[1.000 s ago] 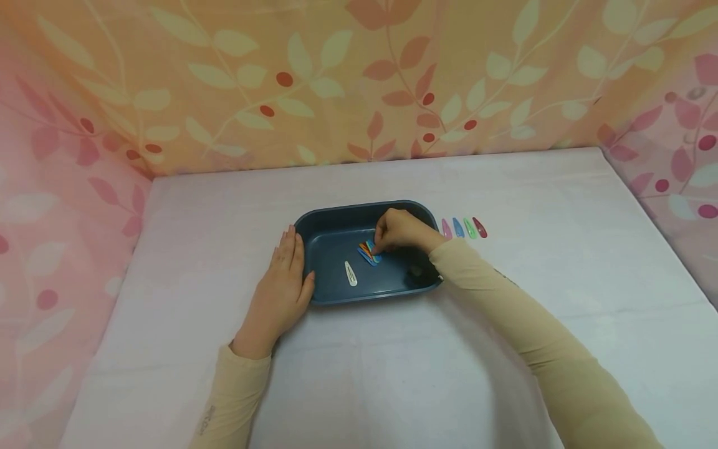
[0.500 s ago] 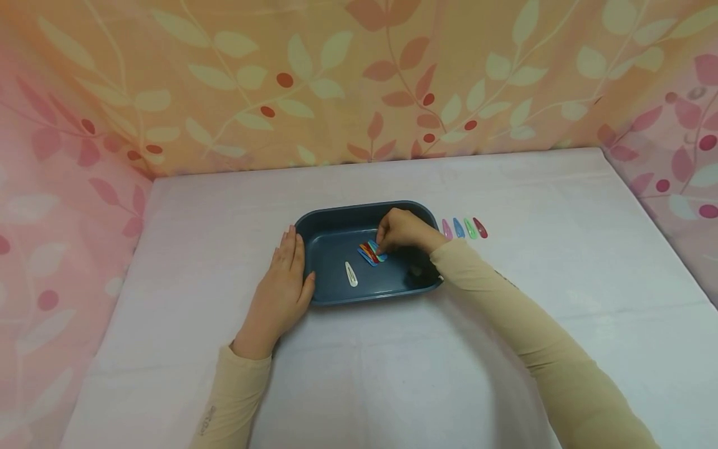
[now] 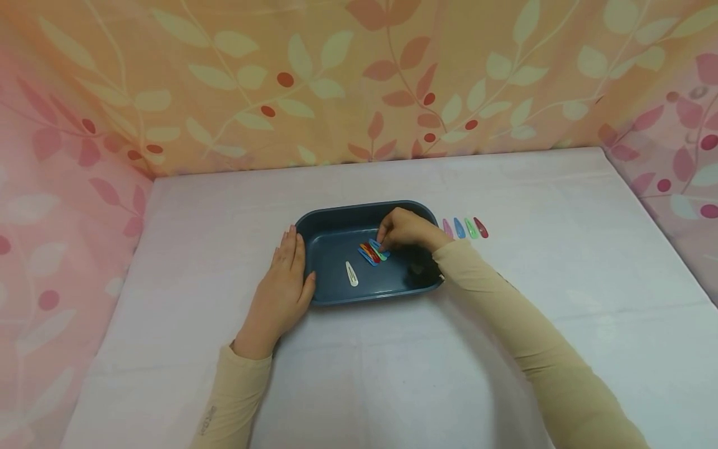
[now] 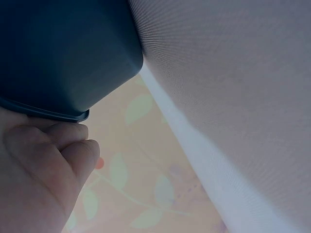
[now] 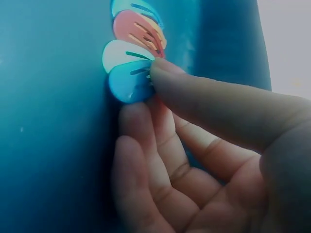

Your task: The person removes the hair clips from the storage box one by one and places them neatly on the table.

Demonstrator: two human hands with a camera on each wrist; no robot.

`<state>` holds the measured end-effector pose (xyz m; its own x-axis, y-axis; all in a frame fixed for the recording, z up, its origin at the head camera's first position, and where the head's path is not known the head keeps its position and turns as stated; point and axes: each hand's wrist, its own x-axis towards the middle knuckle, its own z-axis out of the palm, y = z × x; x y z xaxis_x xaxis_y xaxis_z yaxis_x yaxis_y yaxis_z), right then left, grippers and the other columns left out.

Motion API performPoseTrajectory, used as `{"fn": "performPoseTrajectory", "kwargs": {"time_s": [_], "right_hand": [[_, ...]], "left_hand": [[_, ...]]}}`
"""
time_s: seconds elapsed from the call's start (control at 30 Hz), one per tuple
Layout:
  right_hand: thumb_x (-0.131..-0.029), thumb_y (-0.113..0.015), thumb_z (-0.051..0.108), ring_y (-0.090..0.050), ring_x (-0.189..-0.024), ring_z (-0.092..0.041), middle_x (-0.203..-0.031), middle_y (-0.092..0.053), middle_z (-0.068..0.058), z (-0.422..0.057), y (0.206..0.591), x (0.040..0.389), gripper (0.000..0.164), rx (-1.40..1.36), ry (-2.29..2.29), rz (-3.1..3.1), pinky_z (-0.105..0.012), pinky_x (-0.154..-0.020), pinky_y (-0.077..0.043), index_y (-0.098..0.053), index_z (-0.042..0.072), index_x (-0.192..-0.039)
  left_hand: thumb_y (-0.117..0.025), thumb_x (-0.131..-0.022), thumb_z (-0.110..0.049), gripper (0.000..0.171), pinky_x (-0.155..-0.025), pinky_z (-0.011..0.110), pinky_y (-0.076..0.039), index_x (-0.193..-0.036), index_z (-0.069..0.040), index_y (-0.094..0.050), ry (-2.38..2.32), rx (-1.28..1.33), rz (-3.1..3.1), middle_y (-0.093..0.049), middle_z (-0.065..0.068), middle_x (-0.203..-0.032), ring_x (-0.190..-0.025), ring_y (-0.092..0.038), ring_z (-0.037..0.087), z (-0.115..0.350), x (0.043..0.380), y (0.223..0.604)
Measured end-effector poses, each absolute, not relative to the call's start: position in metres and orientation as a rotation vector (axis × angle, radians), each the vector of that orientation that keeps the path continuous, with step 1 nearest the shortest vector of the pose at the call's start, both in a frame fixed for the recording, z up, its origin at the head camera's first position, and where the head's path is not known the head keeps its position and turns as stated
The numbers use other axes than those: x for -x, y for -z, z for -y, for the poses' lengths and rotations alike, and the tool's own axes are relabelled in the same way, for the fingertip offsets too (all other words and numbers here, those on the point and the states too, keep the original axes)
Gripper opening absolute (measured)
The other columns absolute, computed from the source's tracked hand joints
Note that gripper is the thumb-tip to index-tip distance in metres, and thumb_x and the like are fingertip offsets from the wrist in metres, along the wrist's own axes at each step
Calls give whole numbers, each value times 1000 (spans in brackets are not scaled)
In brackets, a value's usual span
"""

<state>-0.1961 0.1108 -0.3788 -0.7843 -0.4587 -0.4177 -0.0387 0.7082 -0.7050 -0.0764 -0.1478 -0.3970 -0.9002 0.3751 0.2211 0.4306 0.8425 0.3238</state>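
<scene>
A dark blue rectangular tray point(image 3: 331, 240) stands on the white cloth. My left hand point(image 3: 280, 287) lies along its left side with straight fingers, touching the rim; the left wrist view shows that hand beside the tray's outer wall point(image 4: 63, 63). Inside the tray, my right hand point(image 3: 406, 229) pinches a blue snap hair clip point(image 5: 129, 85) by its narrow end, between thumb and fingers. Against it lies a pale green hair clip point(image 5: 119, 54), then a red one point(image 5: 131, 26), an orange one partly covered, and another blue one point(image 5: 129, 6). A white hair clip point(image 3: 351, 274) lies apart in the tray.
Right of the tray, a pink hair clip point(image 3: 447, 227), a blue one, a green one point(image 3: 471, 228) and a red one point(image 3: 481, 227) lie in a row on the table cloth point(image 3: 359, 374). Patterned curtains point(image 3: 336, 81) hang behind and at both sides.
My right hand has shifted slightly right with the blue clip, and the overlapping clips have fanned apart, showing more of the red and green ones. My left hand has stayed in place.
</scene>
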Motion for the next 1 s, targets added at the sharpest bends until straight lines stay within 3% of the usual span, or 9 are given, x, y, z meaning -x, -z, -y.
{"fn": "performPoseTrajectory", "kwargs": {"time_s": [0.27,0.6,1.0], "right_hand": [[-81,-70,3,-57,-64,-13,-71,-64,-4,-114,377,196,9,366,985,-2289,-26,-63,-52,-69,-6,-85],[-71,-82,19,-53,-59,-10,-60,-60,4,-106,377,195,16,443,754,-2470,-23,-56,-43,-70,8,-70],[-77,-76,7,-59,-57,-12,-67,-64,-3,-108,380,196,9,390,876,-2352,-26,-58,-52,-69,0,-77]], "left_hand": [[-48,-94,-19,66,-111,47,-18,-142,16,-19,561,631,2878,-8,27,-153,-142,-10,35,148,76,397],[-49,-94,-19,66,-111,47,-18,-141,17,-20,551,643,2856,-9,28,-153,-140,-15,38,149,77,398],[-49,-94,-18,66,-111,47,-18,-141,17,-20,556,646,2859,-9,28,-153,-141,-12,37,148,77,398]]}}
